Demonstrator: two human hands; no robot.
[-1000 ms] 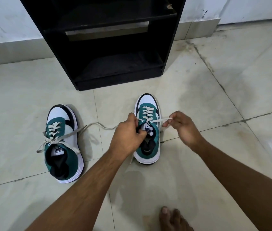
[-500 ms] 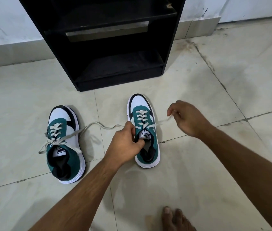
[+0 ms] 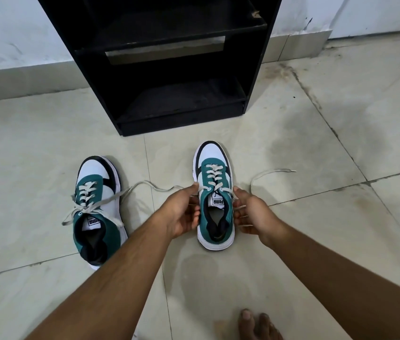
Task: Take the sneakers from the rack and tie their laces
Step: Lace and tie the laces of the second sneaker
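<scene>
- The tiled floor (image 3: 47, 148) carries everything; the landmark is the black rack (image 3: 164, 62), standing against the wall with its shelves bare
- Just in front of the rack's right half stands the right sneaker (image 3: 214, 195), green, white and black, toe pointing at the rack
- The left sneaker (image 3: 98, 209) sits in front of the rack's left corner, farther out, its laces loose
- The left hand (image 3: 181, 212) cups the right sneaker's left side, fingers curled and half open, thumb tip on the lace (image 3: 154, 186) that trails toward the left sneaker
- The right hand (image 3: 252, 212) flanks the shoe's right side, fingers spread, thumb beside the top eyelet; whether it pinches anything I cannot tell
- The other lace end (image 3: 272, 171) lies slack on the floor beyond the right hand
- Bare toes (image 3: 257, 325) show farthest from the rack
</scene>
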